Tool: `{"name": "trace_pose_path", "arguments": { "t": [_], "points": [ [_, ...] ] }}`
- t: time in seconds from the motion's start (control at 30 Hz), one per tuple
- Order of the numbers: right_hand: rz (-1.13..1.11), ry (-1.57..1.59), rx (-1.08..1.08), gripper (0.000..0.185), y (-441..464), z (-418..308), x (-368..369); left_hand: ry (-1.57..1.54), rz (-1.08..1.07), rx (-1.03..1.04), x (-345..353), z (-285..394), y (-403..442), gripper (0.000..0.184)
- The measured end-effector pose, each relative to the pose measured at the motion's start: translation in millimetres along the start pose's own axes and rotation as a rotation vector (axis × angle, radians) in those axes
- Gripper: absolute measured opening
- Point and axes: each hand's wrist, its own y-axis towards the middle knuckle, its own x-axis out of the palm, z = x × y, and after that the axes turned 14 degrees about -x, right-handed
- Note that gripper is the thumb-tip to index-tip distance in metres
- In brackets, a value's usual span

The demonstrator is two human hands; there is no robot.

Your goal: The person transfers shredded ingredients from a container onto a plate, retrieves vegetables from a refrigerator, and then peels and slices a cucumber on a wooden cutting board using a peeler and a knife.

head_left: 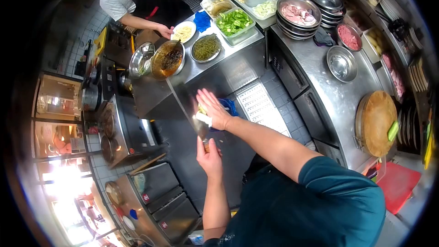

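Note:
My left hand is closed round the wooden handle of a cleaver. Its broad blade is blurred and points up and left. My right hand lies flat beside the blade with fingers stretched out. Pale green and white food pieces show between palm and blade; the palm partly hides them. Both hands are over the floor, between the counters. On the right counter a round wooden board bears a green vegetable piece.
A person at the upper left touches a plate. Bowls of dark sauce and greens and a tub of sliced green peppers stand nearby. Stacked bowls and an empty metal bowl are at right.

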Motion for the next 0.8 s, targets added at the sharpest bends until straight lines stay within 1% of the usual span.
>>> {"name": "trace_pose_path", "arguments": {
  "t": [0.03,0.07,0.1,0.13,0.17,0.23,0.3,0.37,0.43,0.47,0.5,0.53,0.57,0.63,0.67,0.7,0.77,0.8],
  "points": [
    [-0.191,-0.112,0.163,0.078,-3.6,15.5,22.8,0.011,0.061,0.013,-8.1,1.8,7.7,0.050],
    [-0.203,-0.184,0.356,0.079,-7.5,22.4,32.4,0.024,0.116,0.028,-16.2,2.0,16.4,0.051],
    [-0.145,-0.214,0.427,0.082,-18.1,35.1,41.2,0.034,0.161,0.043,-21.6,0.9,26.6,0.051],
    [-0.149,-0.201,0.408,0.083,-17.3,33.2,29.9,0.028,0.177,0.080,-29.4,-7.0,38.3,0.052],
    [-0.157,-0.197,0.393,0.085,-20.5,33.4,13.4,0.147,0.214,0.192,-39.2,-19.5,51.2,0.049],
    [-0.140,-0.231,0.337,0.088,-27.2,34.0,-14.9,0.446,0.356,0.668,-42.3,-25.9,71.7,0.046],
    [-0.114,-0.200,0.343,0.077,-37.2,21.4,-62.6,0.434,0.227,0.351,-35.8,-18.3,64.8,0.044],
    [-0.004,-0.223,0.357,0.077,-64.4,16.0,-106.7,0.411,0.172,0.513,-26.3,-42.3,89.6,0.044],
    [0.009,-0.294,0.410,0.083,-104.2,5.0,-159.1,0.416,0.069,0.565,3.3,-34.5,87.7,0.043],
    [0.063,-0.333,0.439,0.086,-127.6,2.0,-182.7,0.483,0.001,0.469,18.2,-28.8,86.1,0.043],
    [0.119,-0.364,0.462,0.090,-150.3,-2.8,-203.3,0.567,-0.036,0.649,30.9,-39.6,107.1,0.043],
    [0.201,-0.437,0.470,0.080,-173.5,-12.8,-230.0,0.725,-0.058,0.714,44.9,-37.8,109.2,0.045],
    [0.259,-0.508,0.482,0.079,-202.4,-17.5,-254.0,0.880,-0.069,0.786,63.8,-34.0,109.0,0.047],
    [0.360,-0.599,0.578,0.078,-270.5,-33.6,-300.8,0.897,-0.015,0.926,103.7,-35.9,74.4,0.051],
    [0.503,-0.651,0.611,0.077,-306.9,-43.0,-322.8,0.830,-0.068,0.975,124.8,-40.3,62.9,0.055],
    [0.639,-0.693,0.641,0.078,-347.0,-54.4,-342.6,0.820,-0.159,0.979,147.0,-36.0,40.7,0.050],
    [0.660,-0.893,0.762,0.076,-449.8,-69.2,-381.5,0.780,-0.437,0.840,195.5,-44.9,23.7,0.044],
    [0.713,-0.964,0.875,0.074,-483.7,-86.3,-399.8,0.795,-0.491,0.839,219.3,-36.4,-11.9,0.040]
  ]
}}
